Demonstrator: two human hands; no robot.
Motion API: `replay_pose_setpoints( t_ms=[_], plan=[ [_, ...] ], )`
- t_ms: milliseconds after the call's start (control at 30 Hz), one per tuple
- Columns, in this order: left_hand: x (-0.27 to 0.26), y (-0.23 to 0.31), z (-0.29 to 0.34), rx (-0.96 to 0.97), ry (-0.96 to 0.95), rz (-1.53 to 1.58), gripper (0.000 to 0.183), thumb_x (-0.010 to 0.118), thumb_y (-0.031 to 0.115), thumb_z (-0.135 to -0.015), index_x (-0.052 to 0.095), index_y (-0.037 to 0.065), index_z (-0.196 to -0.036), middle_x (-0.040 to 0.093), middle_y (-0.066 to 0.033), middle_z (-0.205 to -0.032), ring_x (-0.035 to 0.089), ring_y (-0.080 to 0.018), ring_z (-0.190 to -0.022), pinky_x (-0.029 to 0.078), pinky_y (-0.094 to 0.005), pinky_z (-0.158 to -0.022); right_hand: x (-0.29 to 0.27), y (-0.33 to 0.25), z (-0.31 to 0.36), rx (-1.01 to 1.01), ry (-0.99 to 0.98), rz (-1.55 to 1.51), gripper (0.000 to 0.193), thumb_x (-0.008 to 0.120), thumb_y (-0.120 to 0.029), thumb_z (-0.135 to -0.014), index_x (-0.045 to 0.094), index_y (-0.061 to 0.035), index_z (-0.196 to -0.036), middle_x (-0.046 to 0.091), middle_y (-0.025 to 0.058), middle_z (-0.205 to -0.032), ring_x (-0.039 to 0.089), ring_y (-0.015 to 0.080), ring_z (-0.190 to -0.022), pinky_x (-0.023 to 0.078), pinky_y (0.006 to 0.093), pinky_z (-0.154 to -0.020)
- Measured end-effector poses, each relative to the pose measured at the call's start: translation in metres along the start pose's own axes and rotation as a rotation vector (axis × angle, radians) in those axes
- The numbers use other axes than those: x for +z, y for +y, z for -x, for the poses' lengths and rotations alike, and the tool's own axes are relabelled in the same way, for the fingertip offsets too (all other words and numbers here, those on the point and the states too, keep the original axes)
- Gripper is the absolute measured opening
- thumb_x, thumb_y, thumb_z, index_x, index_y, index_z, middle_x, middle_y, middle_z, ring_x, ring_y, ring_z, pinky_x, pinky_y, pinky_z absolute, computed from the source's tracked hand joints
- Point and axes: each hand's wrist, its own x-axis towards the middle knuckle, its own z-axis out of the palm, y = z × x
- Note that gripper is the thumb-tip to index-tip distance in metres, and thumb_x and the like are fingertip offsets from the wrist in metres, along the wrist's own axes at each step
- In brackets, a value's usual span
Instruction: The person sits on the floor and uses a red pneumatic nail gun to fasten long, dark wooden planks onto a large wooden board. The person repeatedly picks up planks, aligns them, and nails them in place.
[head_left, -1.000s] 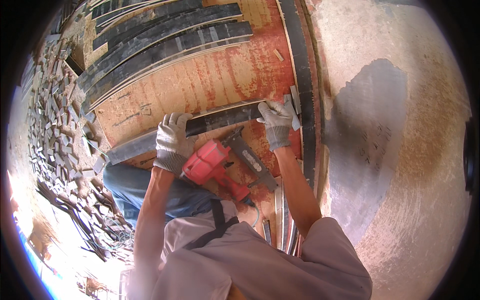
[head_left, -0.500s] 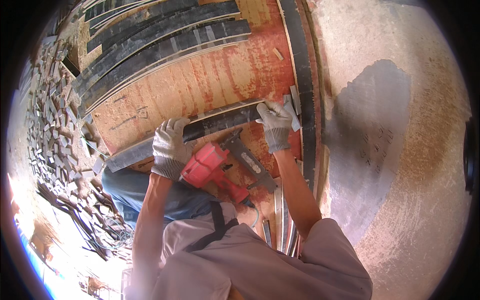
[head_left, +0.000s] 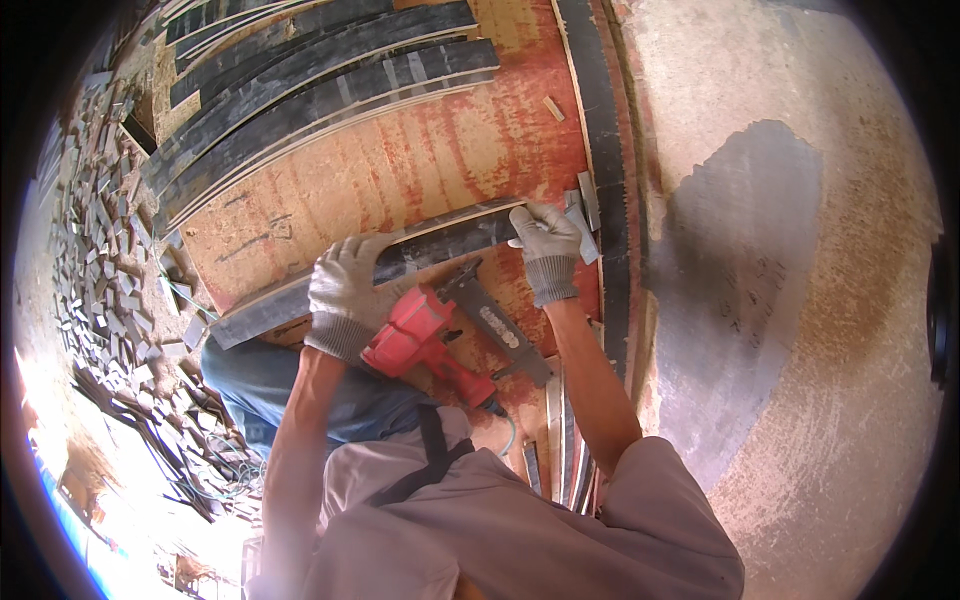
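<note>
A long black-faced wooden strip (head_left: 440, 250) with a pale cut edge lies across the reddish work board in front of me. My left hand (head_left: 345, 285), in a pale knitted glove, is closed over it left of its middle, fingers over the far edge. At the strip's right end my right hand (head_left: 547, 245), gloved the same way, pinches it between thumb and fingers. Just on the near side rests a red and dark grey nail gun (head_left: 425, 340), touched by neither hand as far as I can see. A thin hose (head_left: 512, 435) runs from its handle.
Several black strips (head_left: 330, 90) are stacked at the far left of the work board (head_left: 400, 150). A black strip (head_left: 605, 130) borders its right side, with small offcuts (head_left: 582, 225) beside it. Scattered offcuts (head_left: 110, 250) cover the floor at left. Concrete (head_left: 740, 300) lies to the right.
My left hand has shifted slightly on the strip, its thumb now blurred. The right hand keeps its grip on the end, and the nail gun stays where it was.
</note>
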Motion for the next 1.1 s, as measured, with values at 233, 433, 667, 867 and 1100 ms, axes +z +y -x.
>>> replay_pose_setpoints(
  t_ms=[233,433,667,867,1100],
  plan=[
    [0.03,0.03,-0.032,-0.16,0.067,0.189,0.023,0.07,0.026,-0.082,0.075,0.012,-0.099,0.072,-0.0106,-0.097,0.067,-0.0319,-0.092,0.053,-0.041,-0.083,-0.001,-0.003,0.0,-0.012,-0.025,0.074,0.021,0.076,-0.014,-0.086,0.072,-0.0005,-0.101,0.07,0.0032,-0.084,0.062,0.0075,-0.064,0.056,0.0233,-0.054],
    [0.032,0.033,-0.036,-0.148,0.08,0.232,0.016,0.069,0.016,-0.08,0.074,0.013,-0.095,0.071,-0.0084,-0.093,0.066,-0.0311,-0.088,0.053,-0.0414,-0.079,0.001,-0.008,0.001,-0.014,-0.04,0.105,0.024,0.077,-0.014,-0.086,0.071,0.0011,-0.103,0.068,0.0007,-0.079,0.057,0.0054,-0.064,0.052,0.0231,-0.056],
    [0.035,0.033,-0.039,-0.128,0.096,0.204,0.017,0.07,0.014,-0.078,0.074,0.014,-0.094,0.072,-0.0076,-0.093,0.066,-0.0305,-0.088,0.053,-0.0412,-0.079,-0.015,-0.008,0.016,-0.386,-0.03,0.359,0.037,0.07,-0.011,-0.09,0.059,0.0033,-0.123,0.068,0.0112,-0.103,0.066,0.0198,-0.083,0.055,0.0311,-0.075],
    [0.036,0.031,-0.037,-0.181,0.092,0.195,0.013,0.071,0.018,-0.079,0.075,0.019,-0.092,0.072,-0.0033,-0.094,0.065,-0.028,-0.09,0.051,-0.0417,-0.08,-0.032,-0.015,0.167,-0.348,-0.43,0.947,0.088,0.076,-0.02,-0.079,0.026,0.0106,-0.145,0.058,0.0238,-0.117,0.06,0.0354,-0.1,0.047,0.0459,-0.092],
    [0.039,0.031,-0.036,-0.163,0.126,0.166,0.013,0.07,0.019,-0.079,0.075,0.019,-0.091,0.072,-0.0047,-0.092,0.065,-0.0292,-0.089,0.051,-0.0419,-0.08,0.024,0.055,0.197,-0.19,-0.338,0.926,0.115,0.082,-0.031,-0.072,0.007,0.0055,-0.151,0.054,0.0313,-0.126,0.059,0.0428,-0.111,0.047,0.0461,-0.096]
  ],
)
